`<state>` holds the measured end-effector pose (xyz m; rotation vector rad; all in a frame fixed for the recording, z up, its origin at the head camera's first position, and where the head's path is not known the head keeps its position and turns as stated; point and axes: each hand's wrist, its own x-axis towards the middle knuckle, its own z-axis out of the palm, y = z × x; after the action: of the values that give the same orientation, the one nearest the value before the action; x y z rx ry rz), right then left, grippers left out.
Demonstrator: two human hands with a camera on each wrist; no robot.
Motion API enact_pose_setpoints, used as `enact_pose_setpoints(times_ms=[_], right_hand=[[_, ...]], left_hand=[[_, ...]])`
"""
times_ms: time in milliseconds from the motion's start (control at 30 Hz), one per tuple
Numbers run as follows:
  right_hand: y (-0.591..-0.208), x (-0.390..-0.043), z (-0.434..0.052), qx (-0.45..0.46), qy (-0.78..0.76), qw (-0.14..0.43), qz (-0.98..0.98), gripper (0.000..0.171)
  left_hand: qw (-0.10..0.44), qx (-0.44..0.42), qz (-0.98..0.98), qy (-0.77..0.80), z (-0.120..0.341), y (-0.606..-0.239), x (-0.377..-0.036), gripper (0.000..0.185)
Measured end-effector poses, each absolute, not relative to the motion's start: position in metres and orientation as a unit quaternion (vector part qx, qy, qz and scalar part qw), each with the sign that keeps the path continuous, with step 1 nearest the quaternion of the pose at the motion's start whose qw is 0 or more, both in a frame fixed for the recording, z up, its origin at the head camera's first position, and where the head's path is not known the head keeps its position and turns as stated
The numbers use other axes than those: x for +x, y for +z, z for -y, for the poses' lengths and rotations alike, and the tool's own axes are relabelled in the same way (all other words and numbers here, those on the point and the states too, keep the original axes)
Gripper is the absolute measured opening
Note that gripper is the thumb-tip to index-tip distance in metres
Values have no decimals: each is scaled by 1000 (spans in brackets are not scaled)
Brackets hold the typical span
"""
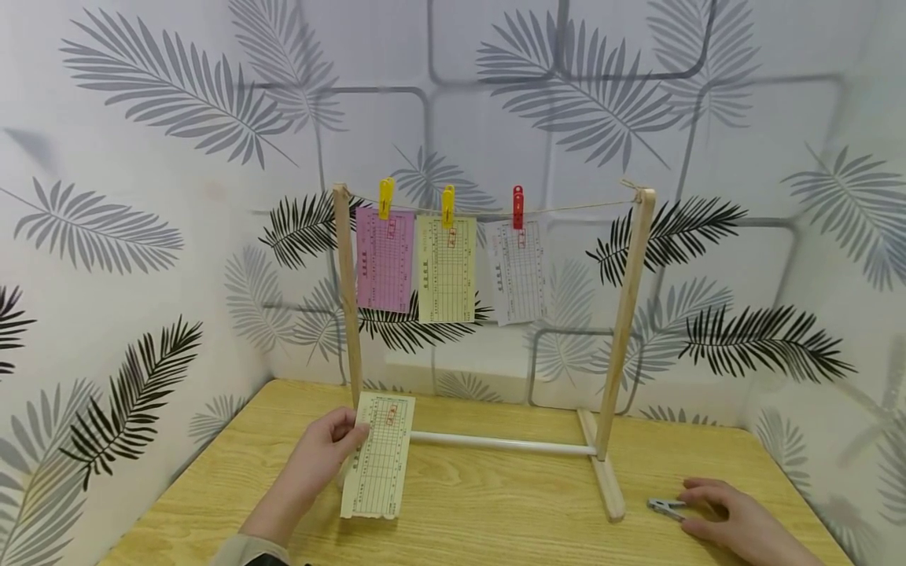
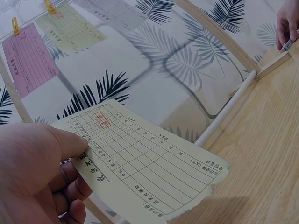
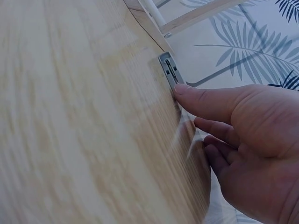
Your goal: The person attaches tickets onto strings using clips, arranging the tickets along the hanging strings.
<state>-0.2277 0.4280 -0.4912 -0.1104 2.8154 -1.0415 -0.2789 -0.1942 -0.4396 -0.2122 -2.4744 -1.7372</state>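
Observation:
My left hand (image 1: 327, 452) pinches a pale yellow receipt slip (image 1: 378, 460) by its left edge, thumb in front. The slip has a printed grid, a red stamp and a torn lower edge, and it overlaps the foot of the rack's left post. At the right of the table, my right hand (image 1: 739, 519) holds a grey clothespin (image 1: 665, 507) between thumb and forefinger. In the right wrist view the clothespin (image 3: 169, 70) points away from the thumb tip, close over the wooden table.
A wooden rack (image 1: 626, 314) carries a string (image 1: 576, 208) between its posts. From it hang a pink slip (image 1: 385, 271) and a yellow slip (image 1: 446, 283) on yellow clothespins, and a white slip (image 1: 518, 275) on a red clothespin (image 1: 518, 206). A white bar (image 1: 502, 444) joins the base.

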Motion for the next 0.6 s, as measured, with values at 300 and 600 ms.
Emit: enact_pose_setpoints(times_ms=[300, 600], right_hand=[[-491, -228, -428, -25, -352, 66, -933, 50], [-491, -231, -425, 8, -357, 31, -933, 53]], left_hand=[[55, -73, 819, -567, 194, -440, -279, 14], [57, -80, 815, -571, 193, -432, -277, 14]])
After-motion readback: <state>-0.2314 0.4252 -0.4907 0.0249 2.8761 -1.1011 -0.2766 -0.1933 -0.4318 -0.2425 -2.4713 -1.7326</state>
